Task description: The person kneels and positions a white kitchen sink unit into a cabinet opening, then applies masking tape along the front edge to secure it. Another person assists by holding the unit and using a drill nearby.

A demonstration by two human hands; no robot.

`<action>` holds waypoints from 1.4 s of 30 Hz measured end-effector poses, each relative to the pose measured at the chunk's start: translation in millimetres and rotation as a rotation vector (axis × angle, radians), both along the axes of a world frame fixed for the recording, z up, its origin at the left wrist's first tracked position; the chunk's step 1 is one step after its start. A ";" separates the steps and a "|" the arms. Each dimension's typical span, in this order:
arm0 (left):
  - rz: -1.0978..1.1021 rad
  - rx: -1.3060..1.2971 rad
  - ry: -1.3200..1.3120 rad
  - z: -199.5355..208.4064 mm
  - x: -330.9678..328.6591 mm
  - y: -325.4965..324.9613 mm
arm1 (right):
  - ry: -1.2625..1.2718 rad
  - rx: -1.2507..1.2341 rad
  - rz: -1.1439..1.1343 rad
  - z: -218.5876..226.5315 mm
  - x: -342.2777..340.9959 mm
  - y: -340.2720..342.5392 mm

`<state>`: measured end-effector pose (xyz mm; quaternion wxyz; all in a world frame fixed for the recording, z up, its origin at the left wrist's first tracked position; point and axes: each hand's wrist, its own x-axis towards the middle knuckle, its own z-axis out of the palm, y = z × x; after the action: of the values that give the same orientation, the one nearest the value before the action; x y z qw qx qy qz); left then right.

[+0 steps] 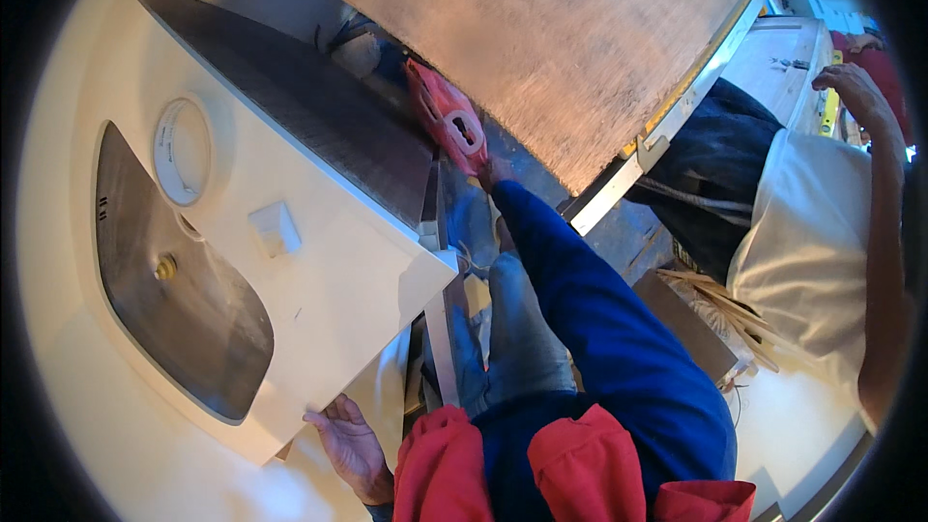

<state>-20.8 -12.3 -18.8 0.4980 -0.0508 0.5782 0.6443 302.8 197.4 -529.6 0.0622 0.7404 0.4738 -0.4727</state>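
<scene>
Reaching forward in a dark blue sleeve, my right hand (497, 172) is closed on the near end of a red plastic bag (447, 116) with a pale oval mark around a dark middle. The bag hangs between a dark-faced cabinet side and a wooden board; part of it lies behind the board's edge. My left hand (353, 447) touches the near edge of a white panel (358, 280), thumb and fingers apart, with nothing seen inside it. On that panel are a white tape roll (182, 151) and a small white block (275, 229).
A large wooden board (532, 29) with a metal edge rail (667, 130) juts in from the far side. A dark cut-out (174, 280) with a brass-coloured knob is at the left. At the right stands another person in a light top (812, 242), near wood strips (739, 314).
</scene>
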 end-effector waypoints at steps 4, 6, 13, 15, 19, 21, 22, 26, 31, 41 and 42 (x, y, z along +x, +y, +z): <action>-0.060 0.029 -0.024 -3.2 -1.9 3.0 | 0.135 0.260 -0.176 41.0 -3.0 -27.7; -0.097 0.098 -0.022 -4.4 -0.2 4.3 | 0.321 0.230 -0.237 75.1 -0.1 -34.3; -0.059 0.068 -0.016 -15.1 5.5 7.8 | 0.203 0.360 0.016 348.9 14.9 -104.5; -0.018 -0.018 0.062 -21.2 8.7 6.8 | 0.287 0.408 0.069 424.4 14.8 -104.7; 0.048 0.015 0.104 -38.2 15.7 6.9 | 0.460 0.596 0.263 500.6 4.0 -65.0; 0.060 0.058 0.133 -44.4 17.9 9.4 | 0.527 0.755 0.385 515.6 5.5 -44.8; 0.088 0.017 0.171 -43.6 19.4 8.7 | 0.543 0.834 0.442 519.3 6.8 -33.3; 0.107 0.082 0.282 -44.7 27.7 17.8 | 0.602 0.905 0.589 529.9 26.6 -14.9; 0.143 0.104 0.327 -47.8 33.9 20.0 | 0.685 0.712 0.699 518.7 62.5 -28.9; 0.161 0.084 0.434 -56.3 34.1 24.3 | 0.696 1.135 0.745 489.6 49.8 -34.2; 0.166 0.093 0.451 -56.4 34.0 27.0 | 0.714 1.278 0.774 488.9 37.9 -23.5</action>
<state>13.1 14.7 -75.2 0.3037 0.0701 0.6383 0.7039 340.7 173.9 -40.6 -0.3665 0.2227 0.8638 -0.2643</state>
